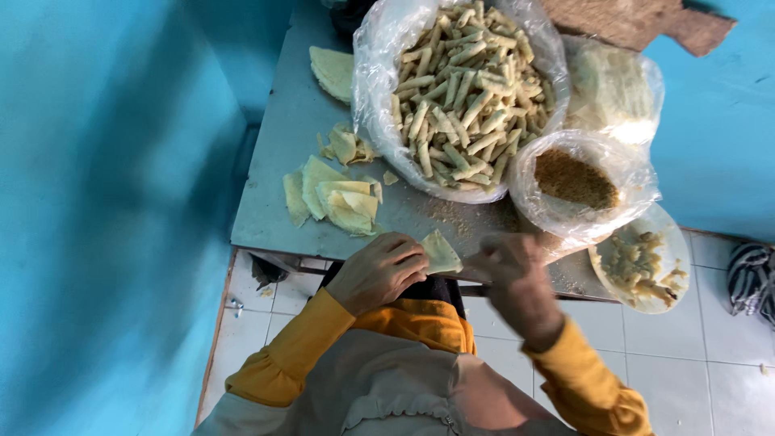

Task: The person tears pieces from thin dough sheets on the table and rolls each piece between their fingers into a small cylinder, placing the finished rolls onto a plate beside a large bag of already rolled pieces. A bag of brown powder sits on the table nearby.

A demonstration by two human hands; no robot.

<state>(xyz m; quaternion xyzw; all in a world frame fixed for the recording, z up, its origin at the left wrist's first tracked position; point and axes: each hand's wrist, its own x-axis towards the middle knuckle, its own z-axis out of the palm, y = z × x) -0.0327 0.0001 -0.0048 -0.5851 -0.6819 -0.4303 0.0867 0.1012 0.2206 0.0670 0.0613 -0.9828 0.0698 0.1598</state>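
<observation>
1. Left hand [378, 273]: we see it at the near edge of the metal table [274, 161], fingers curled loosely over one corner of a pale wrapper sheet [440, 252], pinning it rather than gripping it.
2. Right hand [513, 274]: blurred, just right of the sheet; we cannot tell how far its fingers are spread or whether they hold anything.
3. Wrapper sheet: it lies flat on the table edge between both hands, roughly triangular, its point aimed away from us toward the big bag; its long axis runs from the near edge toward the far side.
4. Nearby: a stack of wrappers [335, 198] to the left, a big bag of rolled sticks [464, 89] beyond, a bag of brown crumbs [575, 179] and a plate of pieces [642, 262] to the right.
5. Risk, in our judgement: the sheet sits at the very edge and could slip off onto the tiled floor [726, 363]; thin dough could also tear under the pinning fingers.
</observation>
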